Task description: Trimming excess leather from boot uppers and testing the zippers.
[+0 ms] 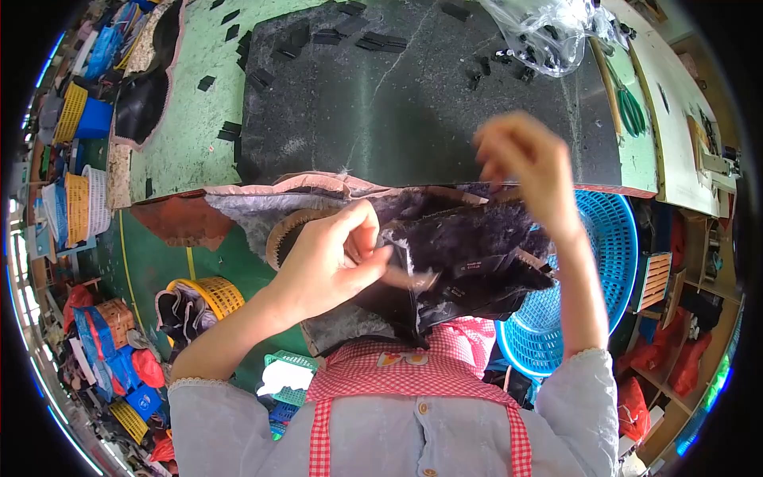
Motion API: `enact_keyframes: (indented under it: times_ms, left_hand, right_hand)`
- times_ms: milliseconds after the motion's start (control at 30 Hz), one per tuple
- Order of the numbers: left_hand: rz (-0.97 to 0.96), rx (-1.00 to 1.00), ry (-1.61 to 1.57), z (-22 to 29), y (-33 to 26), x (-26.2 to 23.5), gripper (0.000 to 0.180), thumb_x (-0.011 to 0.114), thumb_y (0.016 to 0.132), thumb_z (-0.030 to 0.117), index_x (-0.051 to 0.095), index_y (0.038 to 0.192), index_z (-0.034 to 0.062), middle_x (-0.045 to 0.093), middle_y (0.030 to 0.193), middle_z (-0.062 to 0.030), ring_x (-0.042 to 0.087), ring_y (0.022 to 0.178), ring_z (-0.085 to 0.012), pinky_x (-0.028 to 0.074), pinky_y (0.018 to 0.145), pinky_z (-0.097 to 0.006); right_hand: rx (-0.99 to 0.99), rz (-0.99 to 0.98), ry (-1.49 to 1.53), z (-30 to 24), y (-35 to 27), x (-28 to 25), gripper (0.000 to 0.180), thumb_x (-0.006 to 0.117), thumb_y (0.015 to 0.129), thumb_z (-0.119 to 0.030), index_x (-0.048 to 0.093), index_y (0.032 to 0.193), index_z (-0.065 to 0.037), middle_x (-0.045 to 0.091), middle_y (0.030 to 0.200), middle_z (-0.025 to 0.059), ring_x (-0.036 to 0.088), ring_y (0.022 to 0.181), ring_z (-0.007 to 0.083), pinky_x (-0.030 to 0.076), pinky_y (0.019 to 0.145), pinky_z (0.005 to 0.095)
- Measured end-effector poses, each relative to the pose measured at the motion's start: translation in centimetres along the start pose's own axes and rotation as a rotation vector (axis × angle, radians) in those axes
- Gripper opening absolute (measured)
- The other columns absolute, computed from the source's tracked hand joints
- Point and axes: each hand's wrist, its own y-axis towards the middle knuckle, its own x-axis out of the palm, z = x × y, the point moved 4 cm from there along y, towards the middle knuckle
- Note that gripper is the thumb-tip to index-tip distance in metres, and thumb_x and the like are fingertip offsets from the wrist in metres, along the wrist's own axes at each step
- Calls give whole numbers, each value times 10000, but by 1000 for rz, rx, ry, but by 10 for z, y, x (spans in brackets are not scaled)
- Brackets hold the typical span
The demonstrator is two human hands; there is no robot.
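Observation:
My left hand (338, 253) is closed, thumb and fingers pinched together at the pale edge of a black fur-lined piece (469, 238). That piece lies over my lap against the table's front edge, with small printed labels on its inner side. More grey and black furry pieces with pinkish borders (306, 189) hang along the same edge. My right hand (524, 159) is raised above the right end of the furry pieces. Motion smears its curled fingers, and whether anything is in them cannot be seen.
A dark slab (334, 111) on the green table carries small black strips (381, 41). A clear plastic bag (548, 36) and green-handled scissors (630, 111) lie at the far right. A blue basket (616, 238) stands right of my lap, a yellow basket (214, 296) on the left.

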Motion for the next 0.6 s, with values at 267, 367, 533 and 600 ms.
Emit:
enact_keyframes:
  times_ms: [267,367,533,600]
  left_hand:
    - [-158,17,161,22,1,-1,381,670,798,-34,622,1158,83,557,800,5,520,661,-64,497,618,-217]
    - [-117,25,143,20,1,-2,310,733,799,16,670,1095,80,589,805,-13,538,649,-76,499,612,-229]
    - [-61,32,136,17,-3,-4,274,752,804,35,675,1065,68,621,834,-21,547,626,-60,491,603,-225]
    - [-73,23,108,19,-3,-4,250,751,806,34,675,1042,59,625,826,-17,544,629,-49,481,592,-219]
  right_hand:
    - [-438,128,-673,16,79,-30,187,691,835,-58,696,1022,-64,659,872,102,657,768,238,527,734,329]
    - [-426,115,-687,10,78,-29,155,699,834,-71,700,988,-54,671,879,100,669,778,219,535,730,309]
    - [-53,-150,95,-3,38,-8,158,632,926,-64,634,1069,1,673,925,63,626,744,98,540,701,261]
    - [56,-292,171,-14,5,9,146,632,920,-51,639,1057,-2,657,911,55,610,727,89,543,703,256]
